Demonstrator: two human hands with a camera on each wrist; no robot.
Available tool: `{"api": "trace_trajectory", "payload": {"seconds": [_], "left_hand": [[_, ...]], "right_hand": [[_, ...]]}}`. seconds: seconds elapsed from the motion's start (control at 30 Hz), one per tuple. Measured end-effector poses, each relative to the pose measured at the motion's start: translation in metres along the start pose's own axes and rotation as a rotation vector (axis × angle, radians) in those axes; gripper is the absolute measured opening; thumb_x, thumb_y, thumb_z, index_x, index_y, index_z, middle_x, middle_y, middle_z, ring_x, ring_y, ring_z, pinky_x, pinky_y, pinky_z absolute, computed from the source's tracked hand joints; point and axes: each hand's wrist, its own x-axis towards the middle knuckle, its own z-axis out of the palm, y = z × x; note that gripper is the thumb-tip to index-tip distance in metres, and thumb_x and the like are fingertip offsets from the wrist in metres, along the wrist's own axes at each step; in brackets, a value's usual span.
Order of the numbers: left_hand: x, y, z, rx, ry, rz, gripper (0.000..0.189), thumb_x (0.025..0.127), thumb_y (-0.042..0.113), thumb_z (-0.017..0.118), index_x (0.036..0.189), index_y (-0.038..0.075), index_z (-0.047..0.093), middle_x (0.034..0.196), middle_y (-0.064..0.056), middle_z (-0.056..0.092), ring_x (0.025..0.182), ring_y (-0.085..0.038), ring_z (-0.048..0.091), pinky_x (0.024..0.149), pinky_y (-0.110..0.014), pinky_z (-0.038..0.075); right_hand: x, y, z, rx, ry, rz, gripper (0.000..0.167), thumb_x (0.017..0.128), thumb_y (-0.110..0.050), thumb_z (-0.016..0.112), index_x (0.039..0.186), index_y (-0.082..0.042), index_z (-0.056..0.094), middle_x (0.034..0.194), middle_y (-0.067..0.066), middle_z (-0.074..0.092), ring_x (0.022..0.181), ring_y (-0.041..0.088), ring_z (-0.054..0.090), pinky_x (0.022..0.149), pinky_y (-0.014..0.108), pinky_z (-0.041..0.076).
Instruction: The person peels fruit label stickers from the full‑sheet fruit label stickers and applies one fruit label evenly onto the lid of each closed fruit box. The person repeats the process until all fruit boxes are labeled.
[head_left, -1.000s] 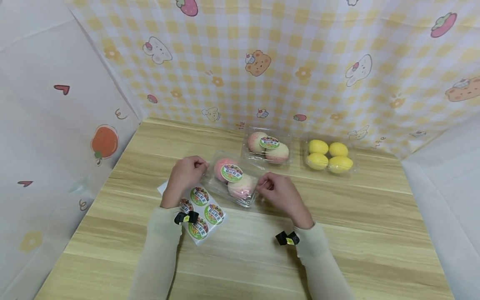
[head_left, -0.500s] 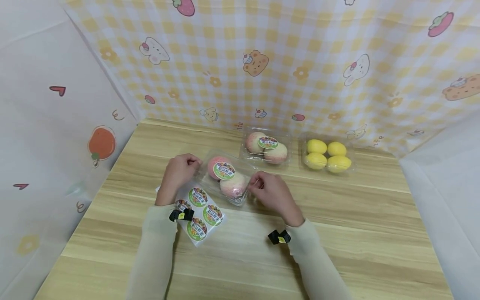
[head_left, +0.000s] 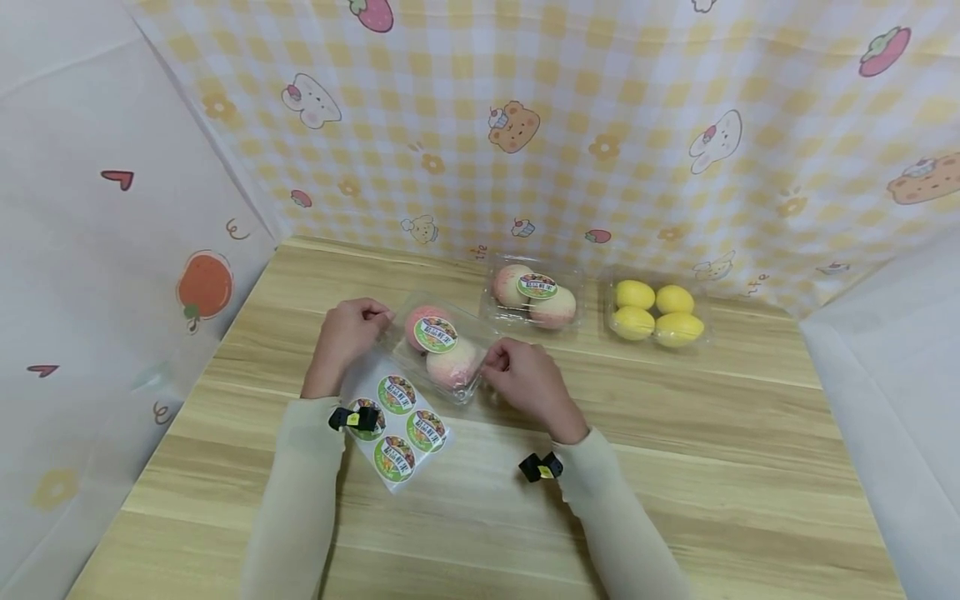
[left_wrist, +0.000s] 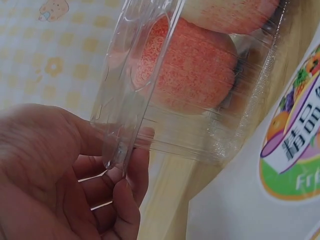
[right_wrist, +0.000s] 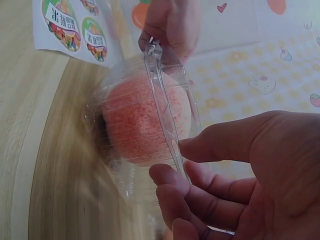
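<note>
A clear plastic box (head_left: pixel 411 357) holds two pink-and-cream peaches (head_left: pixel 452 367), and a round fruit sticker (head_left: pixel 436 334) lies on its lid. My left hand (head_left: pixel 347 335) pinches the rim at the box's left end; in the left wrist view the thumb and fingers close on the clear flange (left_wrist: pixel 122 145). At the right end my right hand (head_left: pixel 527 379) pinches the rim between thumb and fingers, as the right wrist view shows beside a peach (right_wrist: pixel 145 120). Whether the box touches the table cannot be told.
A white sheet of round stickers (head_left: pixel 406 427) lies by my left forearm. Behind stand a second clear box (head_left: pixel 572 279) with two peaches and a sticker, and a box of yellow lemons (head_left: pixel 678 328). A checked curtain (head_left: pixel 555 183) hangs behind the table.
Both hands have moved left and slightly away with the peach box between them, uncovering more of the sticker sheet. The boxes at the back stay where they were.
</note>
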Motion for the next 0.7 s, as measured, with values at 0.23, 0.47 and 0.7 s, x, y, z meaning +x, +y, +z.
{"api": "trace_trajectory", "payload": {"seconds": [0.23, 0.47, 0.7], "left_hand": [[0.002, -0.006, -0.007, 0.000, 0.009, -0.004, 0.029, 0.111, 0.023, 0.065, 0.119, -0.001, 0.079, 0.108, -0.020, 0.078, 0.089, -0.031, 0.067, 0.074, -0.037, 0.050], [0.002, -0.010, -0.015, -0.009, 0.017, -0.023, 0.030, 0.112, 0.023, 0.065, 0.119, -0.003, 0.078, 0.109, -0.021, 0.078, 0.093, -0.033, 0.068, 0.077, -0.039, 0.050], [0.000, -0.013, -0.018, -0.026, 0.041, -0.061, 0.029, 0.112, 0.024, 0.066, 0.119, -0.002, 0.078, 0.106, -0.019, 0.077, 0.091, -0.030, 0.067, 0.076, -0.037, 0.050]], "right_hand": [[0.008, -0.005, 0.005, 0.009, -0.020, -0.004, 0.011, 0.099, -0.020, 0.081, 0.098, -0.011, 0.075, 0.081, -0.004, 0.069, 0.067, 0.013, 0.061, 0.066, 0.032, 0.051], [0.014, -0.012, 0.010, 0.021, -0.029, 0.000, 0.011, 0.100, -0.019, 0.080, 0.100, -0.010, 0.074, 0.082, -0.003, 0.069, 0.067, 0.013, 0.062, 0.065, 0.031, 0.052], [0.021, -0.015, 0.014, 0.048, -0.010, 0.012, 0.006, 0.101, -0.014, 0.075, 0.102, -0.008, 0.073, 0.082, 0.000, 0.068, 0.067, 0.016, 0.061, 0.062, 0.031, 0.051]]}}
